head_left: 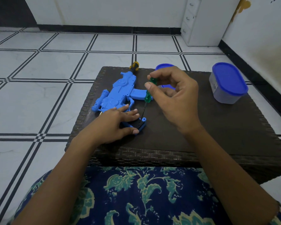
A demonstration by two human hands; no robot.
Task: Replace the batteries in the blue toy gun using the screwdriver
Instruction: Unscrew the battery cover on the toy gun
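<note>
The blue toy gun (118, 93) lies flat on the dark woven table (201, 130), its grip end toward me. My left hand (113, 125) rests on the grip, fingers spread over it and thumb along its near side. My right hand (173, 98) pinches the green-handled screwdriver (148, 93) between thumb and fingertips. The tool stands nearly upright, with its thin shaft tip down on the blue tab at the end of the grip (143, 121), beside a dark opening there.
A second screwdriver with a yellow and black handle (134, 66) lies behind the gun at the table's far edge. A lidded blue container (227, 83) stands at the right, and another blue lid (164, 66) shows behind my right hand. Tiled floor surrounds the table.
</note>
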